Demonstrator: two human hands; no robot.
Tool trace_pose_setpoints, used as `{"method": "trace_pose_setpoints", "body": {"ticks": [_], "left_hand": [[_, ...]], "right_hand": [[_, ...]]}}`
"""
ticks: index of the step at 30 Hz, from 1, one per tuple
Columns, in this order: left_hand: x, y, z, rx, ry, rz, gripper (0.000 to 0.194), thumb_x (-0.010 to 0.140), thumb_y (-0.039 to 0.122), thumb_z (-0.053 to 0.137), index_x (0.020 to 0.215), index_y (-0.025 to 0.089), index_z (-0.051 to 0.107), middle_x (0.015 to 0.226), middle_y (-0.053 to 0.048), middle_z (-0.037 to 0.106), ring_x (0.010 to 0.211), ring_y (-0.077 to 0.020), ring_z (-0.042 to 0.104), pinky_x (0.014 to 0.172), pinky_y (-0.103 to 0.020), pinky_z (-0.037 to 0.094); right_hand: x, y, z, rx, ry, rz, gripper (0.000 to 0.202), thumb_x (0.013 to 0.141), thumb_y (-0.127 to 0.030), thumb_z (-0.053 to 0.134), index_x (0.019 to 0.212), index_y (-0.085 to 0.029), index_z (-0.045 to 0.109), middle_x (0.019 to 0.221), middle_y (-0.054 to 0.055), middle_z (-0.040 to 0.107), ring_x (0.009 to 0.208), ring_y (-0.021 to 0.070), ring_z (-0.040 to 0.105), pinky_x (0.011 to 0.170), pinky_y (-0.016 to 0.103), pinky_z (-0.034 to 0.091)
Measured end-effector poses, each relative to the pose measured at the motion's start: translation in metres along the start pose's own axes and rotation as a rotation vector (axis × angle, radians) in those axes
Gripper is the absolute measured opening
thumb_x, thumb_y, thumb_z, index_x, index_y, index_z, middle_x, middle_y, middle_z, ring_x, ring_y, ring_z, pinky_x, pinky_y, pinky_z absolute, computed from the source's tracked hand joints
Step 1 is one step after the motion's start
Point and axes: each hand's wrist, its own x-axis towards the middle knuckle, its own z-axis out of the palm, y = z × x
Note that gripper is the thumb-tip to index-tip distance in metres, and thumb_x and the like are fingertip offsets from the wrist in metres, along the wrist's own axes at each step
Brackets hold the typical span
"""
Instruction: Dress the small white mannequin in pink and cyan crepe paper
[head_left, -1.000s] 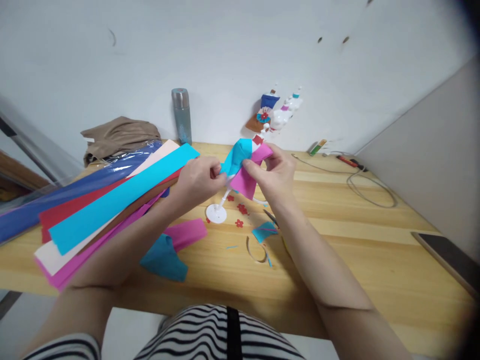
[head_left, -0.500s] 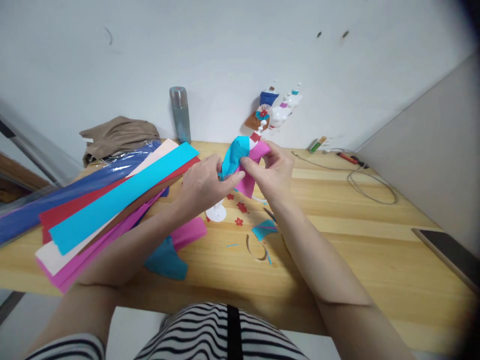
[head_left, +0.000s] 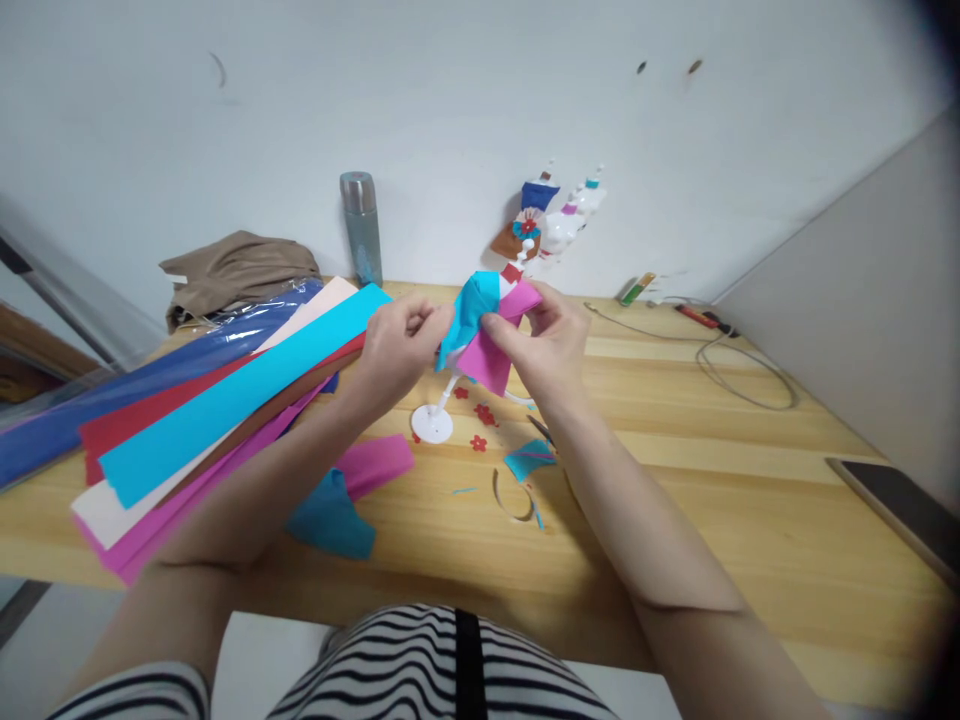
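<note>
Creased turquoise sheet (head_left: 475, 303) against flat magenta piece (head_left: 491, 360)

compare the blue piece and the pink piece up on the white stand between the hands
The blue piece looks rounded and creased, while the pink piece looks flatter, with straighter edges. The blue piece lies toward the left hand; the pink piece is pinched in the right hand. Both are up on the white stand.

Coloured strips (head_left: 240, 396) and red flower cutouts (head_left: 484, 414) suggest a craft workspace.
</note>
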Motion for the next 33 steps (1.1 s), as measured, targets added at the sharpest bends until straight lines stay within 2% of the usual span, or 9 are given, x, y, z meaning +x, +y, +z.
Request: {"method": "trace_pose_setpoints", "body": {"ticks": [3, 7, 13, 19, 22, 27, 33], "left_hand": [[0.006, -0.003, 0.003, -0.01, 0.011, -0.082, 0.035, 0.086, 0.031, 0.064, 0.058, 0.022, 0.044, 0.05, 0.004, 0.046, 0.052, -0.0106, 0.043, 0.052, -0.027, 0.031], [0.006, -0.001, 0.004, 0.112, 0.012, 0.027, 0.026, 0.077, 0.018, 0.062, 0.06, 0.022, 0.042, 0.053, 0.005, 0.042, 0.053, -0.0109, 0.038, 0.055, -0.028, 0.032], [-0.005, 0.004, 0.0, 0.298, 0.015, 0.198, 0.017, 0.076, 0.011, 0.057, 0.067, 0.023, 0.048, 0.061, 0.002, 0.053, 0.058, -0.0139, 0.047, 0.06, -0.03, 0.036], [-0.007, 0.006, -0.003, 0.324, -0.075, 0.274, 0.014, 0.075, 0.007, 0.055, 0.078, 0.02, 0.06, 0.073, -0.002, 0.065, 0.065, -0.0149, 0.055, 0.066, -0.03, 0.045], [-0.004, 0.005, -0.006, 0.298, -0.116, 0.282, 0.018, 0.076, 0.008, 0.052, 0.081, 0.019, 0.064, 0.079, -0.004, 0.07, 0.071, -0.0162, 0.06, 0.071, -0.031, 0.048], [0.008, -0.002, -0.012, 0.134, -0.226, 0.258, 0.025, 0.083, 0.01, 0.049, 0.083, 0.019, 0.072, 0.085, -0.003, 0.076, 0.078, -0.0151, 0.066, 0.075, -0.028, 0.052], [0.009, -0.001, -0.013, 0.087, -0.229, 0.25, 0.024, 0.08, 0.008, 0.054, 0.081, 0.018, 0.076, 0.08, -0.003, 0.076, 0.071, -0.0132, 0.064, 0.07, -0.027, 0.05]], "right_hand": [[0.0, 0.0, 0.001, -0.01, -0.008, -0.003, 0.014, 0.073, -0.031, 0.073, 0.085, -0.028, 0.068, 0.086, 0.002, 0.076, 0.084, 0.0259, 0.07, 0.086, 0.046, 0.058], [0.0, -0.002, 0.0, -0.03, -0.005, -0.003, 0.014, 0.072, -0.029, 0.074, 0.084, -0.028, 0.067, 0.084, 0.002, 0.075, 0.083, 0.0256, 0.07, 0.085, 0.046, 0.058], [0.002, -0.004, -0.002, -0.017, -0.025, -0.002, 0.013, 0.072, -0.03, 0.072, 0.082, -0.025, 0.067, 0.081, 0.002, 0.072, 0.079, 0.0234, 0.067, 0.082, 0.045, 0.054], [0.001, -0.004, -0.001, -0.013, 0.005, -0.004, 0.012, 0.071, -0.028, 0.073, 0.082, -0.026, 0.067, 0.08, 0.001, 0.072, 0.076, 0.0239, 0.066, 0.08, 0.045, 0.054], [0.001, -0.003, -0.001, -0.011, 0.0, 0.001, 0.012, 0.071, -0.027, 0.074, 0.08, -0.027, 0.067, 0.079, 0.002, 0.073, 0.076, 0.0255, 0.066, 0.08, 0.047, 0.054], [0.0, 0.0, -0.001, -0.029, -0.018, -0.005, 0.014, 0.073, -0.023, 0.074, 0.084, -0.028, 0.067, 0.082, 0.0, 0.072, 0.081, 0.0247, 0.068, 0.083, 0.045, 0.057], [0.001, -0.003, -0.001, -0.023, -0.014, -0.006, 0.012, 0.072, -0.025, 0.073, 0.081, -0.027, 0.065, 0.08, 0.0, 0.071, 0.079, 0.0243, 0.068, 0.083, 0.045, 0.057]]}}
